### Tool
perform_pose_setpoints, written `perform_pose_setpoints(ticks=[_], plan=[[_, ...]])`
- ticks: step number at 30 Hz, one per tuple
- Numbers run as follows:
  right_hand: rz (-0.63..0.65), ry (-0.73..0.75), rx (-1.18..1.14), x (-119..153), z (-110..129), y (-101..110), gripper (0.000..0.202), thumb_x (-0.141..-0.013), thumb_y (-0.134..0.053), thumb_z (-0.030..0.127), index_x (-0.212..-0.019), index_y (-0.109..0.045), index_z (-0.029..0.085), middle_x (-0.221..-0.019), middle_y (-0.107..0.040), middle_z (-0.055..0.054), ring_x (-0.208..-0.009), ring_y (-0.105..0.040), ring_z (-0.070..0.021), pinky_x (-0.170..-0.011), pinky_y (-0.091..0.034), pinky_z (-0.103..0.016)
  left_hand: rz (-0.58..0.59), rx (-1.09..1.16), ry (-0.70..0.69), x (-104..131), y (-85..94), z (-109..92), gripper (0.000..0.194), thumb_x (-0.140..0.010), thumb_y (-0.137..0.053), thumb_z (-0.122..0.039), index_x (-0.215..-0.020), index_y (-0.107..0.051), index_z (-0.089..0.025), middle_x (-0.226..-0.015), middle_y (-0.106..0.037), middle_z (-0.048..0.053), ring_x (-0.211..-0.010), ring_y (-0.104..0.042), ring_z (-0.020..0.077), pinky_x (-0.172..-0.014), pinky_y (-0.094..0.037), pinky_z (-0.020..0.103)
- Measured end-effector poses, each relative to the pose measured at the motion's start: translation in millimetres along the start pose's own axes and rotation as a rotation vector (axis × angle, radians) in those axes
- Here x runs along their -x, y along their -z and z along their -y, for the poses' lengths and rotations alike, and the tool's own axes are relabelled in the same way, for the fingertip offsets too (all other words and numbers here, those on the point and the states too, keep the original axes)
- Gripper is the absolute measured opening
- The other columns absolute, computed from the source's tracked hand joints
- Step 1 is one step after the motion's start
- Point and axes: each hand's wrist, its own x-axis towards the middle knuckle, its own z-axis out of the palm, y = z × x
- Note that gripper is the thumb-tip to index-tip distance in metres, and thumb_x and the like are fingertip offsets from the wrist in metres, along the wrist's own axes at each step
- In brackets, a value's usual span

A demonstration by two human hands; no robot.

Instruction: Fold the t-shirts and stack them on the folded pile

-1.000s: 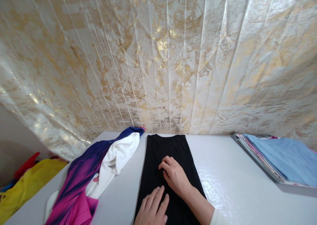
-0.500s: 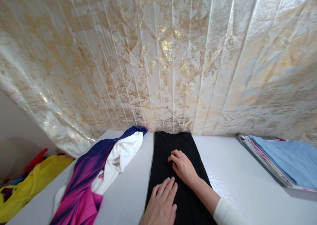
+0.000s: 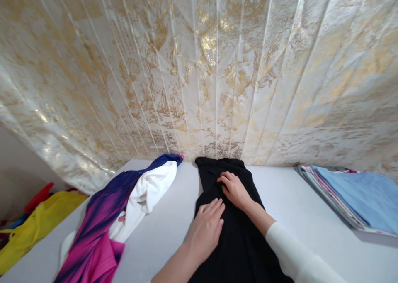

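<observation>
A black garment (image 3: 239, 245) lies lengthwise in front of me; its exact kind I cannot tell. My left hand (image 3: 207, 227) rests on its left part, fingers stretched out and lying flat. Farther up the cloth is my right hand (image 3: 234, 188), fingers lightly bent and thumb apart, touching the fabric from above without a visible grip. Around the hands the cloth is wrinkled, and its left edge bends inward. The garment's far end lies close to the patterned curtain (image 3: 214, 88), and its near end runs out of the picture.
Left on the white table (image 3: 164, 233) lie a purple-and-pink garment (image 3: 105, 216) and a white garment (image 3: 152, 187), crumpled together. A folded stack topped with light blue cloth (image 3: 357, 196) sits at the right. Yellow cloth (image 3: 46, 220) and red cloth (image 3: 39, 198) are beyond the left edge.
Both hands have moved slightly farther up the picture on the black garment. Its left side has shifted inward and creased, and its far edge is now uneven.
</observation>
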Motion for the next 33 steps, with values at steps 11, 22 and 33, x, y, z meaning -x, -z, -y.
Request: perform_pose_setpoints(ticks=[11, 22, 33], plan=[[0.213, -0.049, -0.335, 129, 73, 44, 0.038, -0.08, -0.043, 0.0, -0.102, -0.057, 0.027, -0.108, -0.058, -0.003, -0.1, -0.054, -0.0203, -0.09, -0.042, -0.037, 0.007, -0.118, -0.058, 37, -8.8, -17, 0.047, -0.093, -0.043, -0.016, -0.14, -0.039, -0.017, -0.149, -0.037, 0.008, -0.137, -0.032, 0.0242, -0.106, -0.038, 0.045], [0.215, -0.147, -0.334, 144, 87, 49, 0.011, -0.086, -0.052, 0.016, -0.078, -0.054, 0.023, -0.092, -0.058, -0.002, -0.088, -0.055, -0.0191, -0.088, -0.04, -0.039, -0.029, 0.259, -0.036, 49, 15.5, -30, 0.041, -0.085, -0.039, -0.001, -0.112, -0.058, -0.025, -0.134, -0.052, 0.003, -0.122, -0.046, 0.0193, -0.102, -0.04, 0.039], [0.244, -0.315, -0.221, 144, 104, 41, 0.014, -0.069, -0.065, 0.017, -0.062, -0.054, 0.021, -0.091, -0.059, -0.002, -0.092, -0.051, -0.0226, -0.084, -0.037, -0.04, 0.201, 0.159, -0.224, 16, 29.8, -20, 0.025, -0.088, -0.051, -0.003, -0.094, -0.064, -0.023, -0.102, -0.06, -0.001, -0.093, -0.053, 0.0155, -0.081, -0.043, 0.025]])
